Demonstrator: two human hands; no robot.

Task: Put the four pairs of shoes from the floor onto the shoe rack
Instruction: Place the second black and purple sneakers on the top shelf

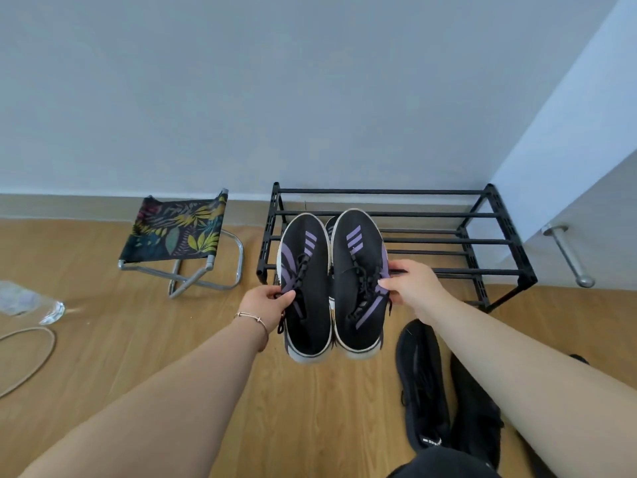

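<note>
I hold a pair of black sneakers with purple stripes and white soles in the air before the black metal shoe rack. My left hand grips the left sneaker at its outer side. My right hand grips the right sneaker at its laces. Toes point toward the rack, over its left part. Behind the held sneakers, part of another shoe shows on the rack. An all-black pair lies on the wooden floor under my right forearm.
A folding stool with leaf-print fabric stands left of the rack against the wall. A clear plastic bag and a thin hoop lie on the floor at far left. A metal doorstop juts out right of the rack.
</note>
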